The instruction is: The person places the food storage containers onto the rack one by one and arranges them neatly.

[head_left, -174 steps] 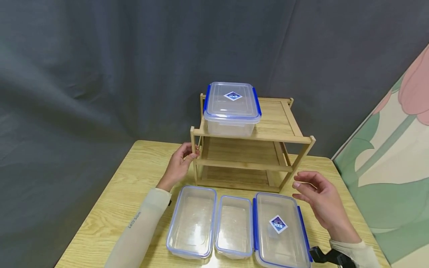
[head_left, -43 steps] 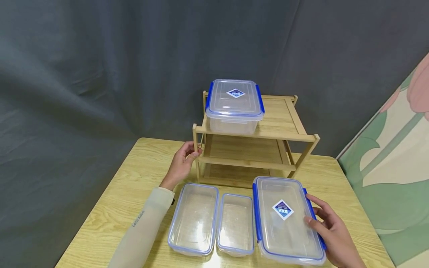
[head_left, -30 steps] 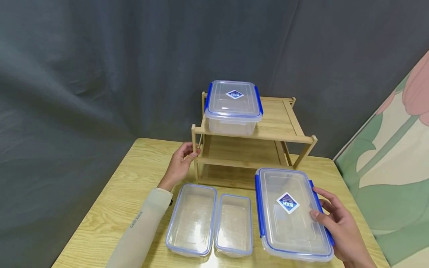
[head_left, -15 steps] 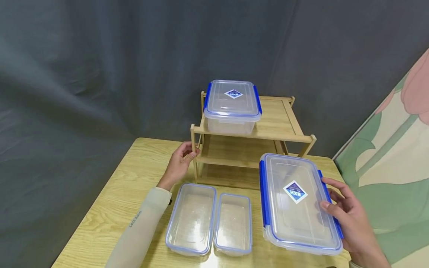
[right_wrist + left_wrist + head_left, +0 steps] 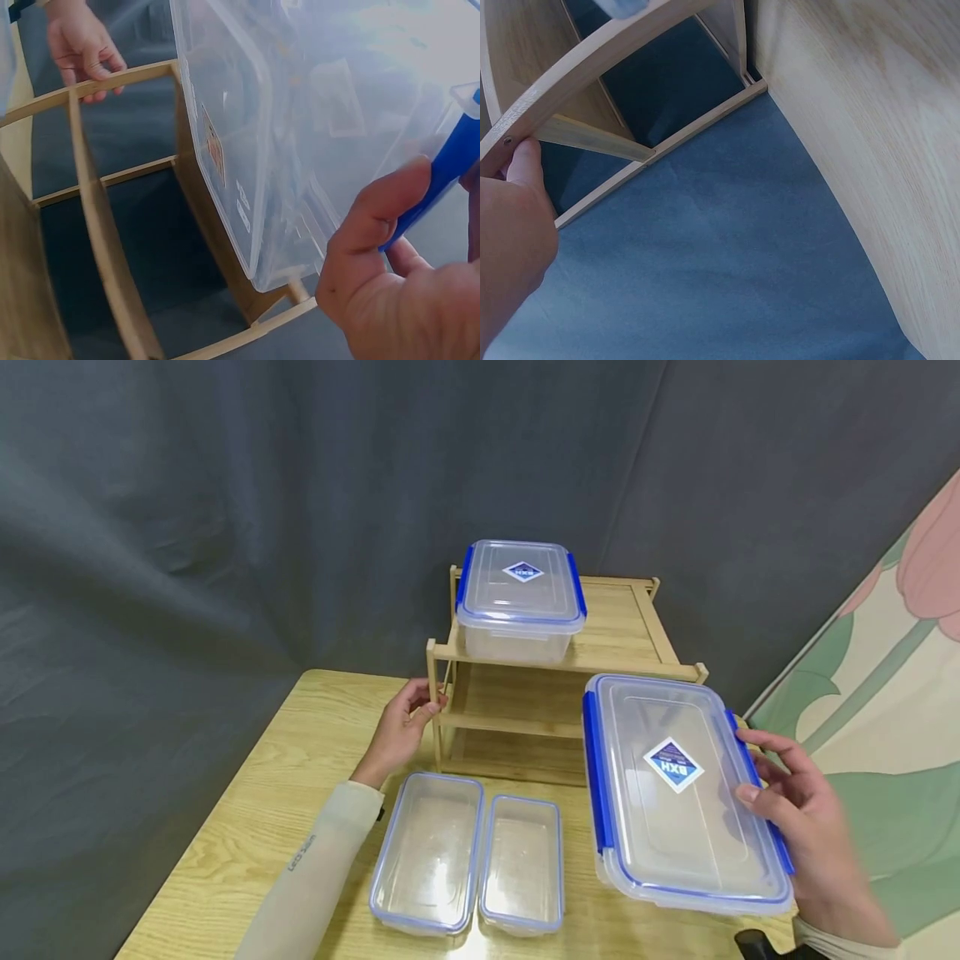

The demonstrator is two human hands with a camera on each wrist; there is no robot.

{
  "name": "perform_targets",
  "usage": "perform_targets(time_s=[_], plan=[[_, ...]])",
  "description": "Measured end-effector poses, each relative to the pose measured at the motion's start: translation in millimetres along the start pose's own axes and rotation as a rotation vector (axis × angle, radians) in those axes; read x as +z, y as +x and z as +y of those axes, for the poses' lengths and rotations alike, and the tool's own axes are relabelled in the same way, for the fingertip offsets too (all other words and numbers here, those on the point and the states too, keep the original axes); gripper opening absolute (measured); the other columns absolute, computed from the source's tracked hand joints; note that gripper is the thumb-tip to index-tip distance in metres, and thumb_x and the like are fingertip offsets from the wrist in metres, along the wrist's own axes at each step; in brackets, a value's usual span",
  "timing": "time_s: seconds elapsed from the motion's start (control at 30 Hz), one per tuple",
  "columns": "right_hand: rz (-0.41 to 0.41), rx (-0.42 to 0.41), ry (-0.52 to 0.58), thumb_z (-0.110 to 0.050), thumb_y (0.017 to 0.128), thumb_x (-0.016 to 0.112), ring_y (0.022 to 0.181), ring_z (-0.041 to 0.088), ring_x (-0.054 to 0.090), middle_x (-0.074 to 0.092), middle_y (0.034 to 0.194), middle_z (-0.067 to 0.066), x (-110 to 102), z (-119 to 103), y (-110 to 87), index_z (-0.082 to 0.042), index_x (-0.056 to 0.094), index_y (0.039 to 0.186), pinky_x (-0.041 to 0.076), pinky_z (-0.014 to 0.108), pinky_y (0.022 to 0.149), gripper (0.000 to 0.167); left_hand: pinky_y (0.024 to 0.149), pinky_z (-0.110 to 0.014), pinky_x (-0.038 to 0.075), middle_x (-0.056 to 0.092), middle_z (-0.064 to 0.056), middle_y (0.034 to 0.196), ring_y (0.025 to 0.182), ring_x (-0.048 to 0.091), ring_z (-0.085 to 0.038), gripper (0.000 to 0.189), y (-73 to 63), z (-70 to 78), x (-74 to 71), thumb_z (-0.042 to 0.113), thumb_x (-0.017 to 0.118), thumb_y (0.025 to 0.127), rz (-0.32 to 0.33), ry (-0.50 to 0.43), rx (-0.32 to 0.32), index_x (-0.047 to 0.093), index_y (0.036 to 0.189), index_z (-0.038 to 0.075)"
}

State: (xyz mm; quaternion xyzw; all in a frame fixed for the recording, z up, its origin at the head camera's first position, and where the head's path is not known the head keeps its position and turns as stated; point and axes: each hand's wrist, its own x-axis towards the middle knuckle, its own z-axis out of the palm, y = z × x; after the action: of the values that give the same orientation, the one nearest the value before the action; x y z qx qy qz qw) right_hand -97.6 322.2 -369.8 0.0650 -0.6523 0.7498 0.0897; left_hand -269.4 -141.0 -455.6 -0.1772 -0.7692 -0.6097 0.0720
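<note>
My right hand (image 5: 813, 827) grips a clear lidded food container (image 5: 697, 843) by its right side, thumb on the lid and fingers at the blue clip. The container is raised and tilted toward me, overlapping the rack's right front corner in the head view. In the right wrist view, the thumb lies along the blue clip (image 5: 442, 176). My left hand (image 5: 396, 735) holds the left front post of a wooden three-tier rack (image 5: 637, 670), its thumb pressed against the wood in the left wrist view. Another clear container (image 5: 519, 602) with blue clips sits on the rack's top shelf, at the left.
Two clear containers with pale blue rims, one wider (image 5: 429, 852) and one narrower (image 5: 522, 864), stand side by side on the wooden table (image 5: 300, 760) before the rack. A dark curtain (image 5: 337, 510) hangs behind; a flower-patterned cloth (image 5: 892, 693) is at right.
The right hand has taken hold of the container that stood right of the other two, and lifted it up and rightward. The left hand stays on the rack post.
</note>
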Motion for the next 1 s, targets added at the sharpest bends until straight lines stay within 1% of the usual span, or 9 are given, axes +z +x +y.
perform_targets(time_s=[0.1, 0.17, 0.3, 0.47, 0.6, 0.67, 0.77, 0.9, 1.0], plan=[[0.02, -0.003, 0.0, 0.015, 0.097, 0.047, 0.091, 0.014, 0.067, 0.065, 0.116, 0.002, -1, -10, 4.5, -0.017, 0.058, 0.146, 0.065, 0.031, 0.063, 0.06, 0.109, -0.054, 0.05, 0.073, -0.015, 0.123, 0.121, 0.066, -0.03, 0.029, 0.7, 0.9, 0.2, 0.013, 0.058, 0.109, 0.001, -0.006, 0.006, 0.06, 0.136, 0.004], [0.008, -0.015, 0.014, 0.014, 0.098, 0.046, 0.09, 0.014, 0.068, 0.065, 0.116, 0.003, -1, -17, 8.5, -0.015, 0.057, 0.148, 0.065, 0.032, 0.063, 0.059, 0.109, -0.054, 0.05, 0.073, -0.015, 0.123, 0.121, 0.066, -0.03, 0.029, 1.1, 1.5, 0.1, 0.013, 0.058, 0.109, 0.001, -0.007, 0.007, 0.06, 0.136, 0.005], [-0.013, -0.032, 0.028, 0.012, 0.1, 0.045, 0.091, 0.015, 0.071, 0.066, 0.12, 0.004, -1, -30, 19.6, -0.013, 0.053, 0.15, 0.065, 0.034, 0.065, 0.056, 0.108, -0.054, 0.051, 0.073, -0.014, 0.123, 0.121, 0.066, -0.03, 0.029, 1.4, 2.3, 0.5, 0.011, 0.057, 0.109, 0.002, 0.0, 0.005, 0.06, 0.137, 0.004], [-0.017, -0.009, 0.032, 0.007, 0.103, 0.049, 0.09, 0.016, 0.076, 0.066, 0.125, 0.002, -2, -44, 33.2, -0.017, 0.053, 0.149, 0.065, 0.037, 0.065, 0.052, 0.108, -0.054, 0.051, 0.072, -0.014, 0.123, 0.122, 0.065, -0.03, 0.03, 1.9, 2.2, 1.3, 0.011, 0.057, 0.109, 0.002, 0.012, 0.004, 0.059, 0.137, 0.003], [-0.004, -0.008, 0.037, 0.005, 0.103, 0.051, 0.089, 0.017, 0.078, 0.067, 0.123, 0.0, -3, -54, 42.3, -0.019, 0.055, 0.146, 0.065, 0.036, 0.065, 0.05, 0.108, -0.054, 0.051, 0.072, -0.014, 0.122, 0.121, 0.065, -0.03, 0.03, 1.1, 2.0, 4.2, 0.01, 0.057, 0.109, -0.006, 0.017, 0.0, 0.059, 0.137, 0.002], [0.001, -0.011, 0.06, 0.005, 0.103, 0.051, 0.086, 0.018, 0.079, 0.069, 0.12, 0.0, -2, -59, 48.2, -0.018, 0.057, 0.144, 0.064, 0.036, 0.064, 0.048, 0.108, -0.055, 0.051, 0.072, -0.014, 0.121, 0.121, 0.065, -0.03, 0.03, 0.4, 2.0, 4.9, 0.01, 0.057, 0.109, -0.008, 0.017, -0.002, 0.059, 0.137, 0.002], [-0.005, -0.013, 0.108, 0.005, 0.104, 0.05, 0.08, 0.021, 0.08, 0.074, 0.115, 0.001, -1, -65, 60.9, -0.017, 0.059, 0.141, 0.063, 0.036, 0.061, 0.045, 0.109, -0.056, 0.051, 0.072, -0.013, 0.121, 0.122, 0.065, -0.03, 0.029, 0.0, 2.3, 4.7, 0.011, 0.057, 0.109, -0.009, 0.022, -0.002, 0.059, 0.137, 0.002], [-0.009, -0.024, 0.155, 0.005, 0.104, 0.05, 0.073, 0.023, 0.08, 0.076, 0.109, 0.003, 3, -72, 85.6, -0.015, 0.061, 0.137, 0.062, 0.035, 0.057, 0.041, 0.11, -0.057, 0.051, 0.071, -0.016, 0.123, 0.123, 0.065, -0.031, 0.03, 1.7, 3.2, 5.1, 0.011, 0.057, 0.109, -0.001, 0.02, 0.007, 0.059, 0.137, 0.002], [0.002, -0.03, 0.166, 0.004, 0.104, 0.051, 0.071, 0.022, 0.08, 0.072, 0.112, 0.003, 6, -75, 105.4, -0.015, 0.064, 0.134, 0.062, 0.033, 0.057, 0.037, 0.11, -0.057, 0.051, 0.071, -0.016, 0.123, 0.123, 0.064, -0.031, 0.03, 1.7, 2.1, 6.0, 0.011, 0.057, 0.109, 0.002, 0.019, -0.004, 0.058, 0.137, 0.003]])
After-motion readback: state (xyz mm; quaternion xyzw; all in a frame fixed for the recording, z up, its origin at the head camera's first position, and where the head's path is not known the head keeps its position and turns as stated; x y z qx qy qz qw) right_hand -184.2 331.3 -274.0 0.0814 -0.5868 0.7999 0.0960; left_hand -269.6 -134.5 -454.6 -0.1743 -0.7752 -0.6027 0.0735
